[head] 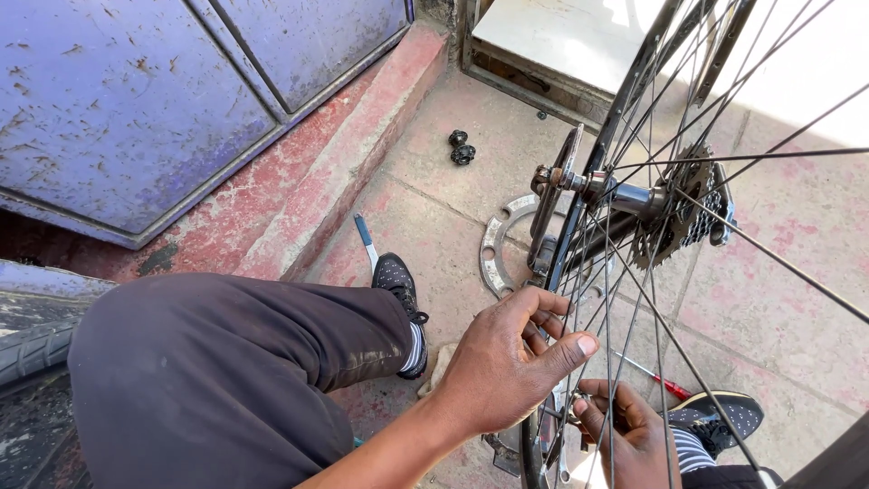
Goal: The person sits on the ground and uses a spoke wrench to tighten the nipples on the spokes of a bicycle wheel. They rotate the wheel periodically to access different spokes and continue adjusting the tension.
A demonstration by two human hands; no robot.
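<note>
Both hands at the lower rim of an upturned bicycle wheel [634, 272].

I see my left hand [507, 362] curled around the rim [534, 444] from the near side, fingers [543, 321] hooked in among the spokes and thumb stretched out; it grips the rim. My right hand [625, 435] sits just beyond, on the far side of the spokes, fingers bent inward near a small metal part; whether it actually clasps anything I cannot tell. Above both hands are the hub axle [588, 184] and sprocket cluster [679, 213]. A brake disc [496, 244] lies flat on the paving above my left hand. A red-handled screwdriver [656, 378] lies just above my right hand.
</note>
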